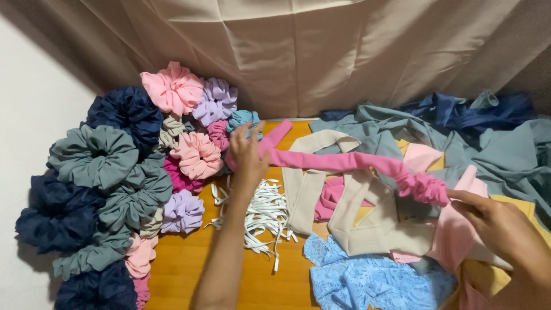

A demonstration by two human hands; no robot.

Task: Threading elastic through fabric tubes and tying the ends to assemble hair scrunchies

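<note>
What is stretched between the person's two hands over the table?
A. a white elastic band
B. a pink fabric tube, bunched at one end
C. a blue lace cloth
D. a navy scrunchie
B: the left hand and right hand hold the ends of a pink fabric tube, gathered near the right hand; the white elastic strips lie loose on the table.

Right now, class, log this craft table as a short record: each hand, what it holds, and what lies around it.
left hand: holds one end of the pink fabric tube
right hand: pinches the tube's gathered, ruffled end
tube state: stretched between both hands, above the table
below the tube: white elastic strips, beige fabric pieces, blue lace fabric
left side: pile of finished scrunchies in navy, grey-green, pink, lilac
surface: wooden table
</note>
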